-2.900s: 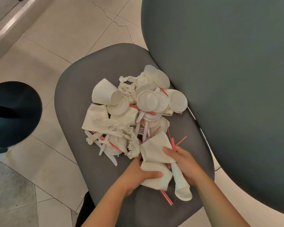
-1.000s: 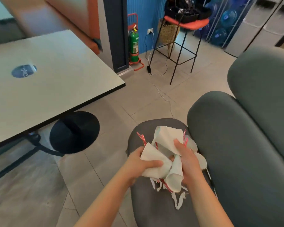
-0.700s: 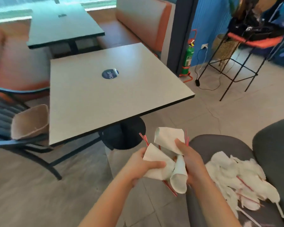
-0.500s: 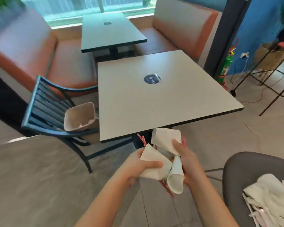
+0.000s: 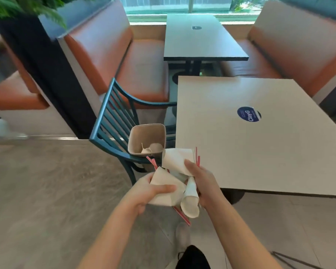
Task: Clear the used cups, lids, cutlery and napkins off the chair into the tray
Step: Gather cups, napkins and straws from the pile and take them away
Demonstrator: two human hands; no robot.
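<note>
The left hand [image 5: 144, 191] grips one crushed paper cup [image 5: 166, 188]; the right hand [image 5: 200, 179] clutches more cups [image 5: 177, 161] and red straws [image 5: 197, 158], near the brown tray [image 5: 146, 133] on the slatted chair [image 5: 113, 121].

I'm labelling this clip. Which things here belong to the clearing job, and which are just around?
Job:
left hand gripping paper cups
right hand gripping cups and red straws
brown tray on the slatted chair

Around:
near table
orange benches
far table

tray [image 5: 146, 139] contents too small
</note>
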